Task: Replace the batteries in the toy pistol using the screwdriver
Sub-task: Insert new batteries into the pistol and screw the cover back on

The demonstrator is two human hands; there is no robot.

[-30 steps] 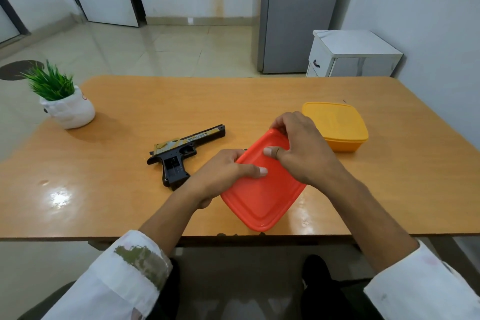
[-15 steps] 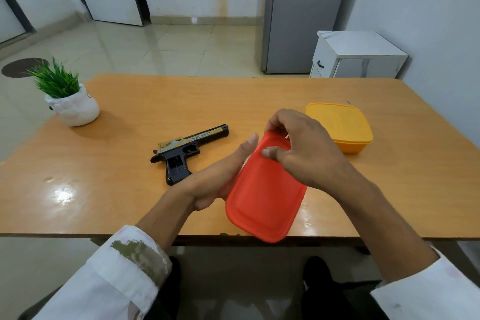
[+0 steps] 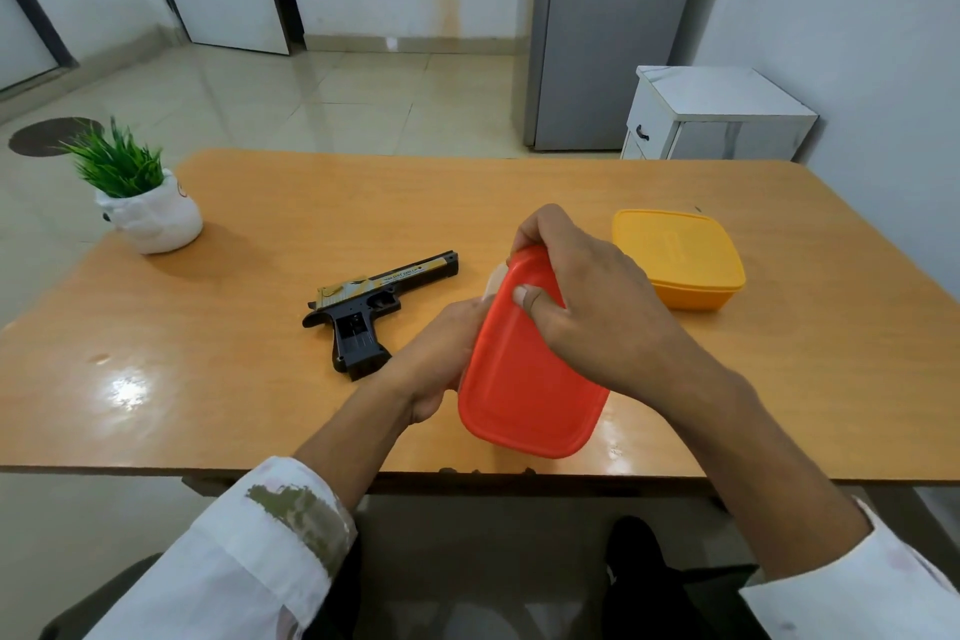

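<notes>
The black and gold toy pistol lies on its side on the wooden table, barrel pointing right. Just right of it, a red lidded container is tipped up on its edge near the table's front. My right hand grips its red lid from above, thumb pressed on top. My left hand holds the container's left side from underneath, fingers mostly hidden behind it. No screwdriver or batteries are visible.
A closed yellow container sits to the right of my hands. A small green plant in a white pot stands at the table's far left. Beyond the table are a white cabinet and a grey fridge.
The red container has gone from lying nearly flat to standing tilted on its edge. My left hand slid from on top of the lid to its left side.
</notes>
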